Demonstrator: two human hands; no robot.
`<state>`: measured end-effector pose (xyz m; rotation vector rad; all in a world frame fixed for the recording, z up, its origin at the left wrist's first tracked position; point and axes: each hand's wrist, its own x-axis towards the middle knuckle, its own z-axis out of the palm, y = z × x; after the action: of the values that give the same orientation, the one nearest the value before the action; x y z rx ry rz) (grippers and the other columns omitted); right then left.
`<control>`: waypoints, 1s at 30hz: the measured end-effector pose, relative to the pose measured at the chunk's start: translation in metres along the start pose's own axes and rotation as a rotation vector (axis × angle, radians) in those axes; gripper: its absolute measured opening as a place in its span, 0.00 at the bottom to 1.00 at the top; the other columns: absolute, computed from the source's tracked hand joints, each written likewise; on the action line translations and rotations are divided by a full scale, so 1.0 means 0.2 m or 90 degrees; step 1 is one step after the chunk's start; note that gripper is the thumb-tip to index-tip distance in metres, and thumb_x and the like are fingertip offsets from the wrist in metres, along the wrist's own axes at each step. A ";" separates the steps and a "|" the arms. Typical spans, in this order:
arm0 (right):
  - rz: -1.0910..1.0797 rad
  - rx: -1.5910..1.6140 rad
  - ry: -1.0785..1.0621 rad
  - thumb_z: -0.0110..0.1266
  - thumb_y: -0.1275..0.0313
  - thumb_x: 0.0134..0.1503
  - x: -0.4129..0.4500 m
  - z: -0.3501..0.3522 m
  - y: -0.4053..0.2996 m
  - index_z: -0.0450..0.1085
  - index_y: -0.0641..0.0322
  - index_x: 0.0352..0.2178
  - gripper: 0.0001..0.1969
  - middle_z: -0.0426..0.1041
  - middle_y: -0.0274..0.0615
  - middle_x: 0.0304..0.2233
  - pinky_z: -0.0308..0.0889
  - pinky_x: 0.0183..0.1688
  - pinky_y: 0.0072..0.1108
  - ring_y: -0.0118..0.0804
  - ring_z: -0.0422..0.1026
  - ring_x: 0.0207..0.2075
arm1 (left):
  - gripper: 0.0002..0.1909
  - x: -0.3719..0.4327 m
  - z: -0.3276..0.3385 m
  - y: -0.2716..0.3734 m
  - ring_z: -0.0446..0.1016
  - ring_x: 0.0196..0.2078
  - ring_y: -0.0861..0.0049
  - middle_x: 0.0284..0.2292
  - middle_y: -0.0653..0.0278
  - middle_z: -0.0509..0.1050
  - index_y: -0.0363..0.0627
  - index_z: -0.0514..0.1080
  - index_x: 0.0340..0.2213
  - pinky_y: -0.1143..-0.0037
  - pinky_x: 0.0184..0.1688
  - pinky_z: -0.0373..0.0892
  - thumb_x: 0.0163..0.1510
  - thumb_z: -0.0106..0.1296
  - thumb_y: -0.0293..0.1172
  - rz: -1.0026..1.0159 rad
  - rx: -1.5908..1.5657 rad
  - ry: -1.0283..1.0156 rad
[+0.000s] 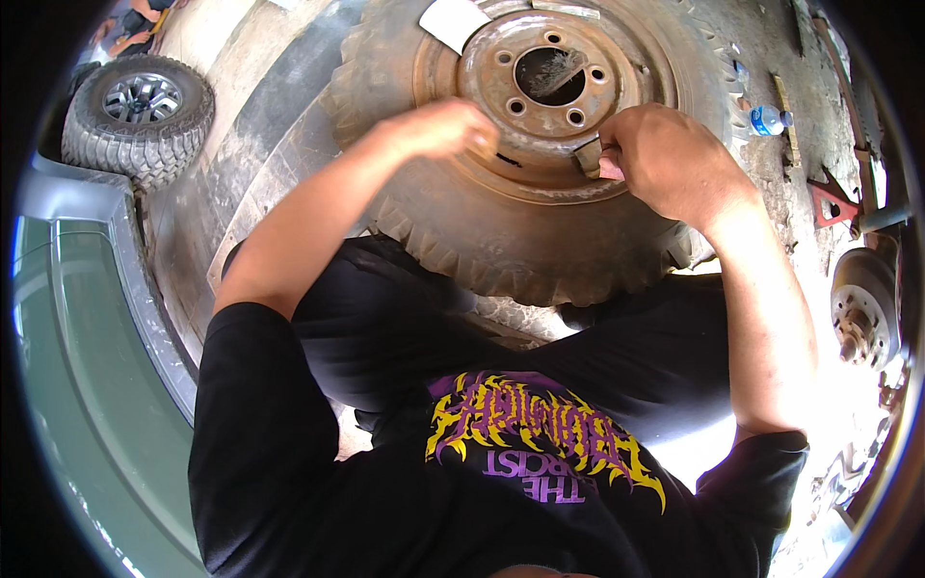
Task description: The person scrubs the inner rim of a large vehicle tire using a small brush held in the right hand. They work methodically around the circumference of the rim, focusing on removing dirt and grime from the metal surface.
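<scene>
A worn, muddy tyre [448, 224] lies flat before me on a rusty steel wheel rim [498, 137] with a round centre hole and several bolt holes. My left hand [452, 130], blurred, is above the rim's near left part, with a small tan piece at its fingertips. My right hand [668, 162] is at the near right edge of the rim, its fingers closed on a small folded piece, pinkish and brown [611, 170], possibly sandpaper. A white sheet [454, 23] lies across the rim's far left edge. A wire-like bristly thing [560, 68] shows in the centre hole.
A second tyre on an alloy wheel [141, 101] is at the far left, beside a green vehicle panel [94, 347]. People [134, 32] are at the upper left. On the right are a plastic water bottle [767, 121], a red stand [835, 202] and a brake disc with hub [863, 311].
</scene>
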<state>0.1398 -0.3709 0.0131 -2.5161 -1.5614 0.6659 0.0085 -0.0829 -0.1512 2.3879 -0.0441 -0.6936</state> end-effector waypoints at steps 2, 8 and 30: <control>-0.013 0.024 0.023 0.59 0.67 0.62 0.01 0.01 0.00 0.77 0.66 0.35 0.10 0.80 0.54 0.35 0.73 0.47 0.41 0.56 0.79 0.43 | 0.10 0.00 0.11 0.15 0.76 0.55 0.61 0.45 0.51 0.78 0.43 0.80 0.45 0.65 0.60 0.70 0.66 0.52 0.25 0.022 0.016 -0.056; -0.030 0.054 0.059 0.59 0.69 0.60 0.00 0.04 -0.01 0.75 0.67 0.31 0.09 0.78 0.56 0.32 0.70 0.44 0.43 0.58 0.77 0.42 | 0.08 -0.13 -0.18 -0.21 0.79 0.50 0.63 0.47 0.54 0.81 0.43 0.81 0.42 0.63 0.59 0.73 0.64 0.55 0.28 -0.212 0.099 -0.031; -0.103 0.053 0.115 0.59 0.69 0.61 0.02 0.09 0.06 0.76 0.65 0.35 0.08 0.79 0.54 0.33 0.71 0.46 0.42 0.58 0.78 0.42 | 0.08 0.00 0.07 0.15 0.78 0.49 0.60 0.43 0.54 0.79 0.45 0.82 0.38 0.65 0.61 0.72 0.60 0.55 0.22 0.138 0.126 -0.063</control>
<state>0.1435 -0.3752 -0.0069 -2.2888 -1.6149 0.4590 0.0052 -0.1142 -0.1424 2.4845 -0.4251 -0.7323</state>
